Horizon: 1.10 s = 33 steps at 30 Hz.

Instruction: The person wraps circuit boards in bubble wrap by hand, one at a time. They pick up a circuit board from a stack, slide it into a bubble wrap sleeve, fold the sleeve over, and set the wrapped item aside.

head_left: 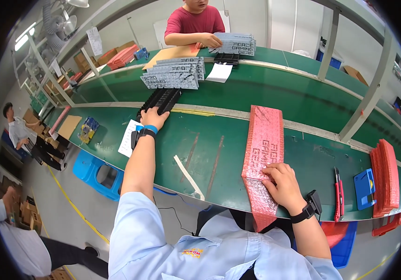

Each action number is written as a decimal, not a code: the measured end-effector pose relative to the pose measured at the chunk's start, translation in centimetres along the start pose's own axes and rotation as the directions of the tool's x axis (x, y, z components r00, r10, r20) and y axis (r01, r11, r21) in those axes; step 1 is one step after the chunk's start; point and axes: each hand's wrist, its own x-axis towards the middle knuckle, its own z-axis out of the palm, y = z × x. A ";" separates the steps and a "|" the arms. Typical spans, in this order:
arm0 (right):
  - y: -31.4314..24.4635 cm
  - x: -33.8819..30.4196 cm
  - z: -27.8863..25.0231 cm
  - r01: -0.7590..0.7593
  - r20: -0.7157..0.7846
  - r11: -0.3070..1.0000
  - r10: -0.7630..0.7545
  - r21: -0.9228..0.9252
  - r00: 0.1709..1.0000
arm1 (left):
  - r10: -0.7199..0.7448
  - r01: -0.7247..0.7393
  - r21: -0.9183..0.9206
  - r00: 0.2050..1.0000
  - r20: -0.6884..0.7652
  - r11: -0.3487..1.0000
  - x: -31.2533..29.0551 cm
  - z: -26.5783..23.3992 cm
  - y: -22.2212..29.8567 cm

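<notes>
Bagging is what I'm judging underway: my right hand is pressing flat, fingers uncurled, on the pink bubble bag at lower centre, while my left hand is grasping the black keyboard at upper left, needing to be drawn toward the bag.

1. One view only: fisheye on your head, the left of two side by side, so no second view to compare.
2. It looks steeply down and forward over the green bench; your shoulders and forearms enter from the lower edge.
3. Near field is your left hand and right hand; the far side of the bench and a facing person sit at the top.
4. Straight rails bend toward the rim, and the corners are black.
</notes>
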 end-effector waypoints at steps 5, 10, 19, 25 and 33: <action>1.0 -0.2 0.4 -0.014 -0.007 1.000 0.014 -0.016 1.000 | 0.027 -0.027 -0.002 0.999 0.030 1.000 -0.9 0.4 1.2; 0.3 -0.3 0.1 0.000 -0.028 0.999 -0.001 -0.054 1.000 | 0.059 -0.060 0.005 0.998 0.013 0.998 -0.2 0.4 -0.9; 0.7 1.3 -0.5 0.163 0.128 0.912 -0.123 -0.376 0.984 | 0.049 -0.048 0.031 0.999 -0.009 0.998 -0.4 0.9 -0.5; 1.3 2.1 -0.6 0.309 0.202 0.774 -0.235 -0.552 0.951 | 0.045 -0.045 0.030 0.999 0.010 0.999 -0.5 1.0 -0.1; 2.9 2.8 -2.2 0.273 -0.097 0.819 -0.368 -0.504 0.925 | 0.029 -0.031 0.088 0.999 0.022 0.996 -0.2 0.7 -0.5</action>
